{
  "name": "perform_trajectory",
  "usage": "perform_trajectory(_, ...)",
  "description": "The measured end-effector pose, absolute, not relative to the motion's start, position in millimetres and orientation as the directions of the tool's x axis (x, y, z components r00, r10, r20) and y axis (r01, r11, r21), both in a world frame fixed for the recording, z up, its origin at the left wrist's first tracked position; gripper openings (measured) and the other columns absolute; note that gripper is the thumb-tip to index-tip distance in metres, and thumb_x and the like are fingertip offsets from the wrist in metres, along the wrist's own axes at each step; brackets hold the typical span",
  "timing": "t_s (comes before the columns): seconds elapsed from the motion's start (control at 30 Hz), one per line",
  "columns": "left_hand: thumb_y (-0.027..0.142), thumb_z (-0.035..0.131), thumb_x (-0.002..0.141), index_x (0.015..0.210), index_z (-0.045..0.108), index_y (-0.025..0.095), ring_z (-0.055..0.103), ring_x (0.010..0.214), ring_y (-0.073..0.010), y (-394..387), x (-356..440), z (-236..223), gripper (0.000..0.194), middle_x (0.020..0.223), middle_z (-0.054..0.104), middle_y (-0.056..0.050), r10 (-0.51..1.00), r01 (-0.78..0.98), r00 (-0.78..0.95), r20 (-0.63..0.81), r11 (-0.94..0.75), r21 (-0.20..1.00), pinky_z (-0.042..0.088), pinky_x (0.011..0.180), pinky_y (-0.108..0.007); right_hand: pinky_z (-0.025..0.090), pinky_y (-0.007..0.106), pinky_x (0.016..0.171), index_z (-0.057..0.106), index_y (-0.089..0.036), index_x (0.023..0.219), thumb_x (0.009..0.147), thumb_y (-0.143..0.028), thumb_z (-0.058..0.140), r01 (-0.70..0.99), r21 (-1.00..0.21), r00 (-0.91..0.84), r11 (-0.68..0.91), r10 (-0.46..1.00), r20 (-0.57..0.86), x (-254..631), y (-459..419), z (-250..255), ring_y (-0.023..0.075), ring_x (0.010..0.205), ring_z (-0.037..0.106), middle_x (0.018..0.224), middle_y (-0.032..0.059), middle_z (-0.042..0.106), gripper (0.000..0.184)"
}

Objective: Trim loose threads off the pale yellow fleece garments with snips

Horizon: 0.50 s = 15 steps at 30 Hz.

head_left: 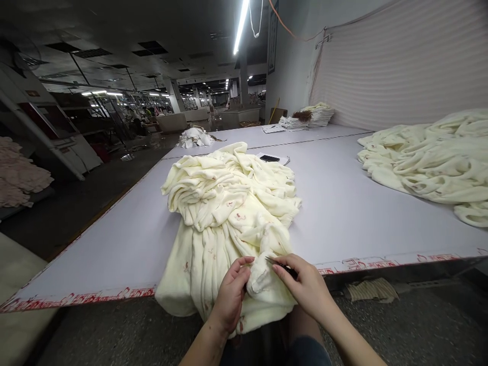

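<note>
Pale-yellow fleece (224, 223) drapes over the near edge of a table (129, 239) | left hand (232, 292), half-curled, pinches a fold | right hand (305, 277) grips dark pointed tool (284, 266) | likely soft, floppy, heavy in bulk; best held by bunched folds

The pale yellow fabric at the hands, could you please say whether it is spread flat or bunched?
Bunched: the fabric lies in heaped folds on the table, partly past its edge.
</note>
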<state>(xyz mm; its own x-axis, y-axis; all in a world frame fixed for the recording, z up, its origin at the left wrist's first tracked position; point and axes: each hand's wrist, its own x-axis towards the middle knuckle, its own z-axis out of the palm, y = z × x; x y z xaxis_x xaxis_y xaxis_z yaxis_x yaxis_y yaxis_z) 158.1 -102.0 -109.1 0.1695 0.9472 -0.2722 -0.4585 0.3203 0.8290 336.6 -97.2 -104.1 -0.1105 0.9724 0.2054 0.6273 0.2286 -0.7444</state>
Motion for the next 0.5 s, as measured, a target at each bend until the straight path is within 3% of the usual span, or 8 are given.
perform_trajectory(0.13, 0.030, 0.066, 0.078, 0.107, 0.056, 0.018, 0.054, 0.069, -0.0109, -101.1, 157.6, -112.9, 0.033, 0.071, 0.058, 0.002, 0.948, -0.478, 0.193, -0.253, 0.316, 0.820, 0.041, 0.067, -0.021, 0.050, 0.029, 0.068, 0.066, -0.025, 0.100, 0.087, -0.036, 0.053, 0.619, -0.729, -0.216, 0.293, 0.955, 0.201, 339.1, -97.0, -102.2, 0.0195, 0.084, 0.065, 0.095, 0.0029, 0.069, 0.022)
perform_trajectory(0.33, 0.026, 0.064, 0.080, 0.110, 0.054, 0.018, 0.059, 0.078, -0.0130, -99.2, 154.4, -113.9, 0.033, 0.082, 0.065, -0.002, 0.939, -0.515, 0.236, -0.252, 0.340, 0.787, 0.043, 0.075, -0.023, 0.049, 0.025, 0.064, 0.065, -0.025, 0.097, 0.089, -0.034, 0.049, 0.693, -0.653, -0.157, 0.306, 0.948, 0.278, 336.4, -102.2, -97.0, 0.0176, 0.080, 0.065, 0.091, 0.0021, 0.068, 0.020)
perform_trajectory(0.5, 0.024, 0.067, 0.078, 0.111, 0.053, 0.017, 0.060, 0.077, -0.0119, -97.6, 156.9, -110.3, 0.037, 0.088, 0.067, -0.004, 0.942, -0.510, 0.227, -0.249, 0.333, 0.793, 0.044, 0.074, -0.023, 0.047, 0.027, 0.065, 0.065, -0.020, 0.102, 0.089, -0.030, 0.049, 0.806, -0.423, -0.243, 0.414, 0.883, 0.401, 325.8, -109.9, -100.8, 0.0188, 0.077, 0.064, 0.087, 0.0053, 0.067, 0.023)
